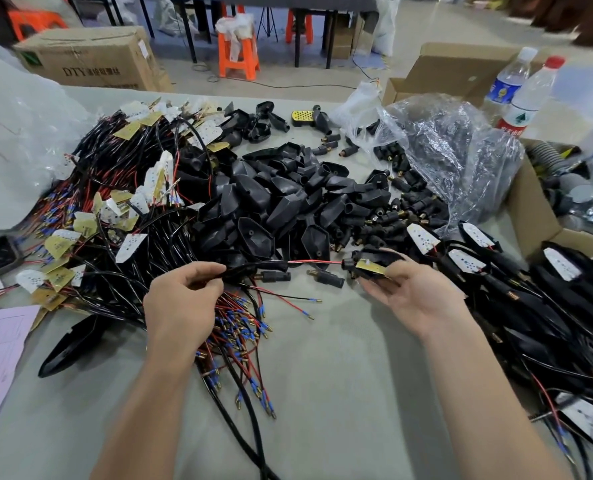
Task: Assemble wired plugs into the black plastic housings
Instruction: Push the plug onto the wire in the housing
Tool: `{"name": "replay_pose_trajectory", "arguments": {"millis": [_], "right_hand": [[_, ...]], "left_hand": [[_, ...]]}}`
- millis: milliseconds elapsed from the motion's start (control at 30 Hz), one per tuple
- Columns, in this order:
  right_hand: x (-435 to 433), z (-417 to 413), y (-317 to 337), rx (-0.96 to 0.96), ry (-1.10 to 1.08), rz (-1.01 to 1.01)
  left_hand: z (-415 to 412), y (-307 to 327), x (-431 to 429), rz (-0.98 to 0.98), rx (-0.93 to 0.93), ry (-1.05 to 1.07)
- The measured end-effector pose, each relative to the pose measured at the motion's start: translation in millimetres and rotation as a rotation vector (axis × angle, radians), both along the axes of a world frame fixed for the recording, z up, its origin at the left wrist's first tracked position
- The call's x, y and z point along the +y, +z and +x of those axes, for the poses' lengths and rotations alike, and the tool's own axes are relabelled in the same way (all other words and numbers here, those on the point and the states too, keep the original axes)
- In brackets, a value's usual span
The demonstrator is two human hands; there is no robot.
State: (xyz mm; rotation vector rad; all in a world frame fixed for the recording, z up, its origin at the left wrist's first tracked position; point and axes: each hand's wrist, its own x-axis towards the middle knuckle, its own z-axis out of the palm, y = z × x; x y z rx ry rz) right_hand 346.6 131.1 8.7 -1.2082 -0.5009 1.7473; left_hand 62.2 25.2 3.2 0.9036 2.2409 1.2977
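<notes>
The wired lead (277, 263) is stretched almost level between the two hands. Its long axis runs straight across from the left fingers to the right ones, and the black sheath gives way to bare red wire just short of the black housing (369, 271). That housing lies in the right hand (416, 296), cradled on the curled fingers (385, 292) with the thumb over it. A yellowish board shows in its open face, and its neck points leftward at the lead. The left hand (180, 299) pinches the sheath between thumb and fingertips, well apart from the housing. I judge the coming move is a pull or feed along that one line, with the left hand travelling and the right holding steady. Two loose plugs (326, 278) lie on the tabletop (340, 358) just below the taut span, and a heap of empty housings (288, 202) sits beyond the fingers.
</notes>
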Motion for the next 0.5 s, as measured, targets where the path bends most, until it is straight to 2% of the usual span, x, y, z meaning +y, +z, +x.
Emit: {"name": "replay_pose_trajectory", "arguments": {"millis": [67,133,233,300,367,433,500], "right_hand": [[-2.5,-1.1,-3.6,-0.049,0.021,0.034],[-5.1,0.1,-5.4,-0.099,0.04,0.071],[-12.5,-1.0,-4.5,-0.18,0.081,0.096],[-18.4,-5.6,-5.0,-0.239,0.095,0.101],[-24.8,-14.1,-4.9,-0.282,0.104,0.106],[-30.2,-23.0,-4.0,-0.287,0.102,0.102],[-34.0,-28.2,-3.5,-0.273,0.107,0.108]], "left_hand": [[-2.6,3.2,-0.3,-0.03,0.018,0.031],[-3.1,9.0,-2.5,-0.117,0.126,0.069],[0.7,16.1,-4.8,-0.182,0.486,0.073],[14.5,14.9,-1.4,-0.037,0.63,-0.11],[41.7,13.7,4.0,0.127,0.549,-0.424],[72.9,7.9,10.1,0.148,0.508,-0.636],[94.1,-0.7,16.4,0.131,0.497,-0.701]]}}
